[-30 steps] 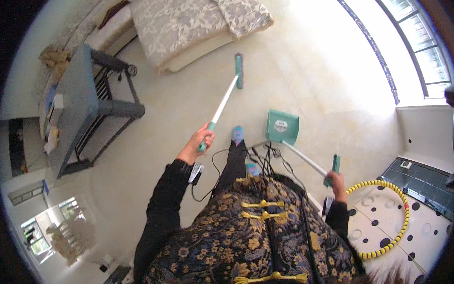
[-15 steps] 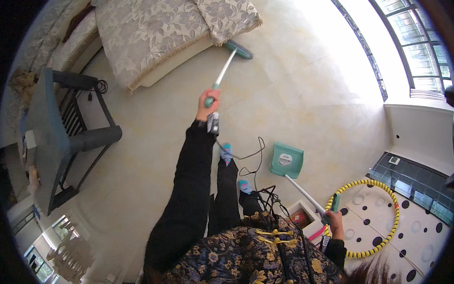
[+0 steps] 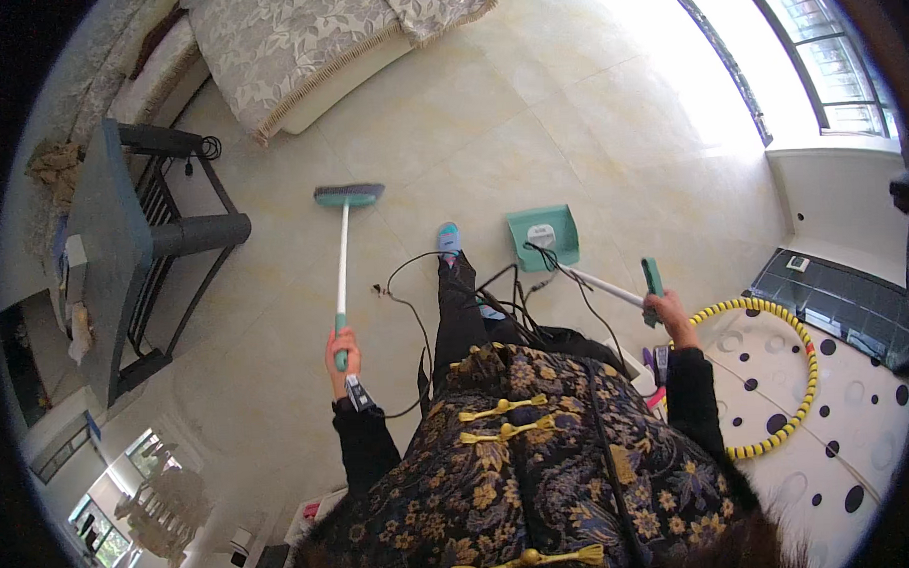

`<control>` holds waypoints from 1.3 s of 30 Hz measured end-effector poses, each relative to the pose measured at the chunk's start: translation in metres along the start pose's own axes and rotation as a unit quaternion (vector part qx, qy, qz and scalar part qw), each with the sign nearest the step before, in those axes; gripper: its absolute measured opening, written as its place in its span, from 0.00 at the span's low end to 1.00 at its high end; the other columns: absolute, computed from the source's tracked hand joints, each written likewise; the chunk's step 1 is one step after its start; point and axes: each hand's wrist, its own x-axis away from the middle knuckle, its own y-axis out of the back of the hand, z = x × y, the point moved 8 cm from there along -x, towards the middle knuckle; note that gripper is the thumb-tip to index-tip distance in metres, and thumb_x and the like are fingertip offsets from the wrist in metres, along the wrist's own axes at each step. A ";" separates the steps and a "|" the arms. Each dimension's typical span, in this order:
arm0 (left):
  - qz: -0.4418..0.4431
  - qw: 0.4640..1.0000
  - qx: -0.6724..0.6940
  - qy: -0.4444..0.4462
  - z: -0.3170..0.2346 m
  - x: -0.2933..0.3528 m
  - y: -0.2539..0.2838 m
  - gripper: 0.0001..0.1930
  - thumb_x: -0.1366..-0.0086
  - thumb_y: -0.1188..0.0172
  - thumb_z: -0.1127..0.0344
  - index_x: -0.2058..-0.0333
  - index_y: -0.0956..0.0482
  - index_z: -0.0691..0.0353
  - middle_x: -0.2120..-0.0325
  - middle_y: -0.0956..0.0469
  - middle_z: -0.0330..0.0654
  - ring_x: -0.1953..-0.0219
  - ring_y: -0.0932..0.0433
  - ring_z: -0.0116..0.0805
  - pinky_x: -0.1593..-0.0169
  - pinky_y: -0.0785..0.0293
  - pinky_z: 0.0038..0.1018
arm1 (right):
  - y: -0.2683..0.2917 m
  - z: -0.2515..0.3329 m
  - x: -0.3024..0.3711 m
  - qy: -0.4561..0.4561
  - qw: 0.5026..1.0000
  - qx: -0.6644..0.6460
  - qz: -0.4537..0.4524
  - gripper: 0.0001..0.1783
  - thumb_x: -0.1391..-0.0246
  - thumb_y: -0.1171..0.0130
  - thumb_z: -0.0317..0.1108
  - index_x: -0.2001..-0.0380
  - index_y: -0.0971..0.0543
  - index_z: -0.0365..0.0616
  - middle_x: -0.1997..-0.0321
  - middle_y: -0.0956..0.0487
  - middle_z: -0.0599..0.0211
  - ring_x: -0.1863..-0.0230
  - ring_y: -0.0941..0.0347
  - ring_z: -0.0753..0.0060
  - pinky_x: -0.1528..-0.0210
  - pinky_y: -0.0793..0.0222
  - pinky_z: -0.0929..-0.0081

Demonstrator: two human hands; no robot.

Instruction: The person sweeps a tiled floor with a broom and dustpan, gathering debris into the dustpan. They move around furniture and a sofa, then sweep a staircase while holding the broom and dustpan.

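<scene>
My left hand [image 3: 343, 360] is wrapped round the green grip of a broom [image 3: 343, 243] with a white pole. Its green head with grey bristles is out ahead at the left, over the pale floor; whether the bristles touch it, I cannot tell. In my right hand [image 3: 673, 314] is the handle of a long-handled dustpan [image 3: 571, 242]. The dustpan's green pan lies right of my feet, its open side facing away from me. Dark cables [image 3: 520, 292] hang from me across my legs and in front of the dustpan's pole.
A sofa or bed with a floral cover [image 3: 306, 49] stands at the far left. Nearer on the left is a grey-topped, dark-framed table [image 3: 123, 266]. A yellow and black hoop [image 3: 813, 372] leans by a spotted white surface [image 3: 768, 383] at the right. Barred windows [image 3: 832, 60] are at the far right.
My left hand has drawn the broom back from the covered furniture's edge toward me and left. The dustpan and my right hand sit farther forward in view; my body has shifted.
</scene>
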 end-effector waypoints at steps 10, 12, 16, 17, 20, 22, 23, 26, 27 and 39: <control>-0.063 0.990 -0.121 -0.024 0.088 0.083 0.113 0.08 0.39 0.54 0.71 0.75 0.43 0.63 0.88 0.42 0.31 0.89 0.41 0.19 0.84 0.36 0.16 | 0.044 -0.041 0.001 0.103 0.993 -0.065 0.005 0.08 0.64 0.44 0.32 0.81 0.26 0.38 0.83 0.28 0.68 0.83 0.33 0.77 0.80 0.38 0.78; -0.115 0.982 -0.151 0.013 0.125 0.078 0.124 0.09 0.38 0.54 0.68 0.75 0.43 0.61 0.89 0.43 0.30 0.90 0.42 0.18 0.86 0.39 0.14 | 0.054 -0.070 0.003 0.091 0.990 -0.104 -0.003 0.07 0.64 0.44 0.32 0.80 0.26 0.39 0.83 0.27 0.68 0.82 0.32 0.77 0.79 0.38 0.78; -0.181 0.902 -0.379 0.097 0.175 0.020 0.090 0.07 0.37 0.56 0.64 0.71 0.39 0.60 0.88 0.42 0.27 0.90 0.43 0.13 0.88 0.45 0.12 | 0.049 -0.102 0.016 0.057 0.988 -0.140 -0.034 0.07 0.63 0.44 0.32 0.80 0.26 0.40 0.82 0.27 0.68 0.81 0.32 0.77 0.77 0.37 0.78; -0.172 0.861 -0.467 0.105 0.186 -0.001 0.082 0.07 0.37 0.56 0.63 0.69 0.38 0.60 0.87 0.42 0.26 0.89 0.43 0.11 0.88 0.47 0.11 | 0.049 -0.109 0.025 0.056 0.985 -0.158 -0.040 0.07 0.63 0.44 0.33 0.80 0.26 0.40 0.82 0.27 0.68 0.81 0.32 0.77 0.77 0.37 0.78; -0.069 0.718 -0.684 0.105 0.232 -0.100 0.071 0.07 0.37 0.57 0.64 0.62 0.36 0.57 0.85 0.41 0.25 0.89 0.44 0.10 0.89 0.52 0.10 | 0.055 -0.132 0.057 0.014 0.980 -0.175 -0.096 0.06 0.63 0.45 0.32 0.80 0.27 0.40 0.81 0.28 0.69 0.81 0.32 0.76 0.76 0.37 0.79; 0.024 0.733 -0.648 0.207 0.282 -0.179 0.082 0.06 0.37 0.58 0.68 0.61 0.38 0.57 0.83 0.41 0.28 0.88 0.45 0.13 0.89 0.50 0.12 | 0.053 -0.142 0.078 0.040 0.970 -0.225 -0.084 0.05 0.62 0.46 0.30 0.78 0.27 0.41 0.81 0.28 0.70 0.81 0.32 0.76 0.76 0.36 0.79; 0.025 0.761 -0.603 0.238 0.301 -0.224 0.089 0.05 0.38 0.58 0.69 0.63 0.39 0.59 0.83 0.41 0.31 0.87 0.43 0.16 0.87 0.46 0.13 | 0.052 -0.150 0.084 0.019 0.968 -0.227 -0.105 0.05 0.62 0.46 0.30 0.78 0.28 0.41 0.81 0.29 0.70 0.81 0.32 0.75 0.76 0.36 0.79; -0.080 0.824 -0.495 0.262 0.329 -0.342 0.123 0.05 0.39 0.55 0.71 0.67 0.40 0.65 0.82 0.39 0.35 0.84 0.38 0.19 0.82 0.38 0.14 | 0.046 -0.171 0.102 -0.044 0.959 -0.242 -0.144 0.06 0.63 0.46 0.28 0.78 0.30 0.41 0.80 0.29 0.69 0.81 0.31 0.74 0.77 0.34 0.79; -0.085 0.815 -0.512 0.256 0.330 -0.364 0.130 0.09 0.38 0.54 0.69 0.68 0.40 0.69 0.83 0.38 0.35 0.84 0.37 0.19 0.81 0.36 0.14 | 0.046 -0.172 0.106 -0.046 0.963 -0.226 -0.142 0.06 0.63 0.46 0.29 0.78 0.30 0.41 0.81 0.29 0.69 0.80 0.30 0.74 0.77 0.34 0.79; -0.067 0.914 -0.368 0.157 0.155 -0.106 0.112 0.11 0.38 0.51 0.64 0.62 0.38 0.64 0.82 0.39 0.26 0.81 0.37 0.12 0.82 0.44 0.12 | 0.065 -0.156 0.053 -0.020 0.994 -0.091 -0.056 0.05 0.63 0.46 0.31 0.81 0.28 0.41 0.84 0.30 0.70 0.84 0.33 0.76 0.81 0.38 0.79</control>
